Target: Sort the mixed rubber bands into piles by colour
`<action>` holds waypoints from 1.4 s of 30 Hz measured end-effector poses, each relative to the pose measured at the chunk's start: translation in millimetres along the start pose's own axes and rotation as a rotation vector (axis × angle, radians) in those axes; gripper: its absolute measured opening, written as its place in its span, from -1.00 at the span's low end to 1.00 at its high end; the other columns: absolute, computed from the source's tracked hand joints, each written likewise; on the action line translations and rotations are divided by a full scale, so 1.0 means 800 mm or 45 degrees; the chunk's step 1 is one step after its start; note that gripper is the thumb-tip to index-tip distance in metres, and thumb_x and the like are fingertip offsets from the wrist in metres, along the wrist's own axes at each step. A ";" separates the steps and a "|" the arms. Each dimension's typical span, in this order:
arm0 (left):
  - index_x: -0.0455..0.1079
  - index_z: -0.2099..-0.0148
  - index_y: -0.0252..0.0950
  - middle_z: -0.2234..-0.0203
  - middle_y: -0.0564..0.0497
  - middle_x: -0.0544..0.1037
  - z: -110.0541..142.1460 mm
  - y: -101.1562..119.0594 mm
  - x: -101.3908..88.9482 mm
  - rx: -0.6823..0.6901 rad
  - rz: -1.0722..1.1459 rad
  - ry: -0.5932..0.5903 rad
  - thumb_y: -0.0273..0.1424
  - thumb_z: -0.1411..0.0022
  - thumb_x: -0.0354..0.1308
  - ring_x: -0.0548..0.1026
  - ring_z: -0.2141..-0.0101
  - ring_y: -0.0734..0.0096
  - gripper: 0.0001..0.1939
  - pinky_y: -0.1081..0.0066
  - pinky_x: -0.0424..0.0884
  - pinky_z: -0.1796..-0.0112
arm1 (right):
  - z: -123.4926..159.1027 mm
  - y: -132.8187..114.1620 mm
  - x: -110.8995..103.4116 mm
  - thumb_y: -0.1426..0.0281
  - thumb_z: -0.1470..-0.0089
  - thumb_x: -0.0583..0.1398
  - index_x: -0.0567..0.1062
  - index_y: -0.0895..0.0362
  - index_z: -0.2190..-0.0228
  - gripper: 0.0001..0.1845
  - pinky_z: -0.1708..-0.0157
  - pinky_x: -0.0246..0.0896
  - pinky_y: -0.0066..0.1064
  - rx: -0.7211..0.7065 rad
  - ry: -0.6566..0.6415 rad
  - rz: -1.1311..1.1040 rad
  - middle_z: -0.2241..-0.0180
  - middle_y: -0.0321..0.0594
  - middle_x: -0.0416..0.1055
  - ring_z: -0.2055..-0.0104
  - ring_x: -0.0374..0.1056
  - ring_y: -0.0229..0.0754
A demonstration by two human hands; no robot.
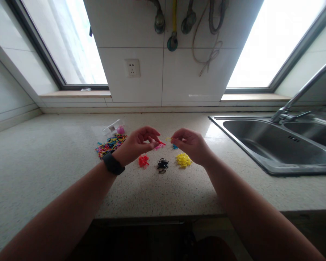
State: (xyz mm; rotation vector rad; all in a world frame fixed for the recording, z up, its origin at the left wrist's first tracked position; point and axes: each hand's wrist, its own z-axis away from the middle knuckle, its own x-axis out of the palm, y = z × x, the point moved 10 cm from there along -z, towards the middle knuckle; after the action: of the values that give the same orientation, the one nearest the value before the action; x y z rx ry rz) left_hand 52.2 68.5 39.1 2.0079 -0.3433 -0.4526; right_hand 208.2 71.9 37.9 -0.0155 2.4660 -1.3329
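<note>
My left hand (pixel 141 143), with a black watch on its wrist, pinches a red rubber band (pixel 161 143) between thumb and fingers. A thin yellow rubber band (pixel 168 139) is held at the fingertips of my right hand (pixel 188 143). Below the hands lie a red pile (pixel 143 161), a black pile (pixel 162 164) and a yellow pile (pixel 183 160) of small rubber bands. Pink bands (pixel 159 146) and blue bands (pixel 175 146) show partly behind the fingers. Left of my left hand is a mixed heap of coloured bands (pixel 110 145).
A clear plastic bag (pixel 112 127) with something pink lies behind the mixed heap. To the right, a steel double sink (pixel 260 163) with a faucet (pixel 296 90) is set into the speckled counter (pixel 57 163). The tiled wall carries a socket (pixel 132 68) and pipes.
</note>
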 end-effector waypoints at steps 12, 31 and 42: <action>0.39 0.09 -0.30 0.32 0.01 0.54 0.001 0.004 0.000 0.026 -0.022 -0.003 -0.46 -0.15 0.31 0.40 0.39 0.55 -0.72 0.51 0.38 0.35 | 0.000 0.003 0.000 0.30 -0.08 0.30 0.52 0.12 0.36 -0.86 0.51 0.05 -0.39 -0.006 -0.007 0.010 0.49 -0.33 0.33 0.49 0.15 -0.33; 0.41 0.10 -0.29 0.31 -0.01 0.56 0.001 0.001 -0.002 0.004 -0.009 0.009 -0.42 -0.14 0.33 0.41 0.42 0.55 -0.73 0.55 0.34 0.46 | 0.001 0.005 0.001 0.25 -0.09 0.30 0.52 0.10 0.35 -0.82 0.52 0.06 -0.40 0.004 -0.033 0.026 0.49 -0.34 0.31 0.50 0.13 -0.34; 0.50 0.20 -0.31 0.45 0.04 0.51 0.002 0.001 -0.015 -0.089 -0.116 -0.029 -0.36 -0.18 0.31 0.32 0.52 0.60 -0.84 0.57 0.26 0.53 | 0.001 0.008 0.000 0.26 -0.09 0.30 0.51 0.10 0.36 -0.83 0.51 0.07 -0.40 0.019 -0.040 0.041 0.50 -0.34 0.32 0.50 0.13 -0.33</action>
State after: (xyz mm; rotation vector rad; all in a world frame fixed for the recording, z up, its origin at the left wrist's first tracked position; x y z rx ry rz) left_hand 40.6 72.1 40.9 1.9569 -0.2470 -0.5382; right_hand 209.0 75.2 32.2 0.0069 2.4202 -1.3273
